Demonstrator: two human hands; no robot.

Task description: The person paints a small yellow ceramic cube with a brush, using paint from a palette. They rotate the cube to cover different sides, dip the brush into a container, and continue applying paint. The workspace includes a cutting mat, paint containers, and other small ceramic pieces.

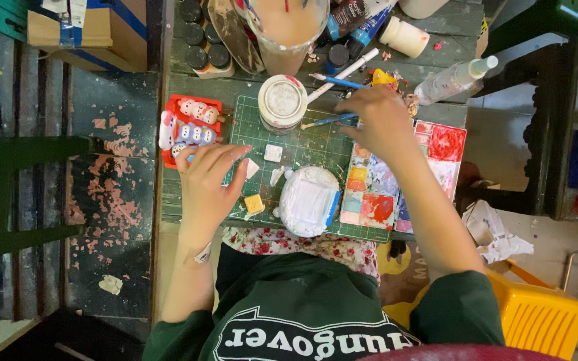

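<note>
A dark green printed sweatshirt (302,321) is seen nearest the lens, both forearms extending from it toward the worktable. The right hand (379,120) is closed, fingers together, on a thin blue-handled paintbrush (329,121), which lies almost level just past the far edge of the green gridded cutting mat (302,144). The left hand (207,184) is laid on the mat's left edge with fingers loosely spread, clamped on nothing visible; its fingertips are touching or just beside a small white clay piece (252,167). A small yellow cube (254,204) is noted just beside the thumb. A white unpainted rounded figurine (308,200) is placed between the two hands, near the front edge. A paint-smeared square-celled palette (386,184) is positioned under the right wrist. A red tray of small painted figures (188,127) is recorded just beyond the left hand, and a round white-lidded jar (282,101) stands near the brush tip.
</note>
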